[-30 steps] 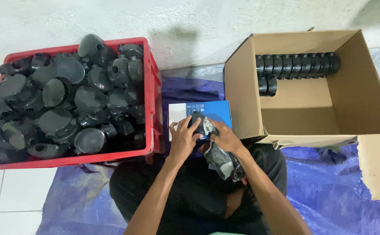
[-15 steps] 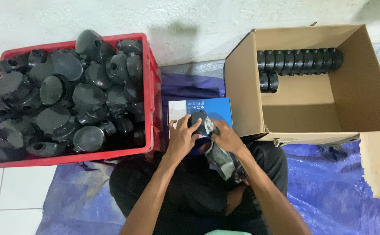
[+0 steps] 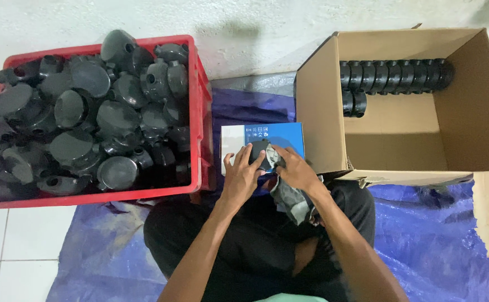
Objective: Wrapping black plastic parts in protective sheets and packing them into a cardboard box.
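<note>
Round fittings [image 3: 82,112]: black moulded plastic, smooth, faint sheen. Crate [image 3: 202,112]: red plastic, glossy. Carton [image 3: 317,112]: brown corrugated cardboard, matt. Small box [image 3: 272,134]: blue and white printed card, smooth. Rag [image 3: 292,198]: soft grey cloth, mottled. Ground sheet [image 3: 423,240]: blue plastic tarpaulin, creased, slightly shiny. Wall [image 3: 255,22]: rough pale plaster.

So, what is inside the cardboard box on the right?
Inside the cardboard box a row of black round parts lies along the far wall, with a shorter row started beside it. The rest shows bare cardboard. The near wall hides the floor's front strip.
</note>
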